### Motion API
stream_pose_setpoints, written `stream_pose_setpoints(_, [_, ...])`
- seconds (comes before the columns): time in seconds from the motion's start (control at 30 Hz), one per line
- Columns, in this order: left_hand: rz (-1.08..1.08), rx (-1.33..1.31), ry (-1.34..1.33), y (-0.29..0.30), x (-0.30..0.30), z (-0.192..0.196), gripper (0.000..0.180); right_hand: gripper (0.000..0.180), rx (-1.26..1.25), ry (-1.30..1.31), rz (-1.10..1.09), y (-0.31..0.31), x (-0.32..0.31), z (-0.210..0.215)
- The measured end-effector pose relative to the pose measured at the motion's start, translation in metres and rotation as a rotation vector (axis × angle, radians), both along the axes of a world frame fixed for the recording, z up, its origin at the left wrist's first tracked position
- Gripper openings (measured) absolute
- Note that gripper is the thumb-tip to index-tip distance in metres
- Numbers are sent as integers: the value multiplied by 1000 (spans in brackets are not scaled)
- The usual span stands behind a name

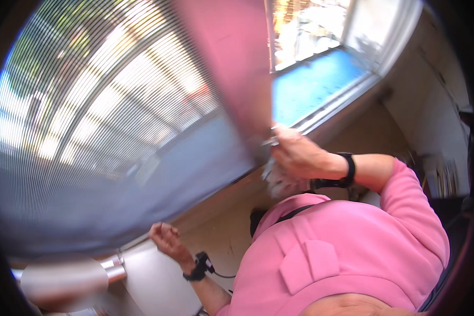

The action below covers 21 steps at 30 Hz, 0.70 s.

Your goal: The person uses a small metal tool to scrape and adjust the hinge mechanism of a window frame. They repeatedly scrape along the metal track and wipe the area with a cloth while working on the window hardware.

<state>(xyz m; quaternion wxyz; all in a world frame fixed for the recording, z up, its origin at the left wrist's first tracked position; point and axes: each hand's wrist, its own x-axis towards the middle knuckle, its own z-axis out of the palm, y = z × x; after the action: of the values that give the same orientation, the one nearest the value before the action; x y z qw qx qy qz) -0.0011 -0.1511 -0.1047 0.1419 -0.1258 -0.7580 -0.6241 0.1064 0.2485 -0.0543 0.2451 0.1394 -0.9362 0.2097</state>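
Note:
My right hand [299, 155] is raised at the lower edge of a pink upright panel [234, 47], beside the window frame [334, 105]. Its fingers are closed around a crumpled whitish cloth [280, 181], which hangs below the palm. Blur hides where the fingertips touch the frame. Lower and to the left is my left hand [166, 241], its fingers curled in and nothing seen in them. It is near the bottom edge of a large window with a finely lined screen [116, 116]. Each wrist wears a black band.
Through the right window opening shows a bright blue surface [318, 84]. A thin cable [224, 275] runs from the left wrist's device. At the lower left is a pale, blurred rounded shape [63, 282]. Book-like upright items [446, 176] stand at the far right.

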Motion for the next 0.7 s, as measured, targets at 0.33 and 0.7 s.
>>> stream_pose_setpoints(0.33, [-437,-580,-422,215,81,19,15,31,-857,-713,76,233,136,11])
stream_pose_setpoints(0.7, [-1162,-581,-300,494,149,5,26,24,-914,-1029,284,368,135,-36])
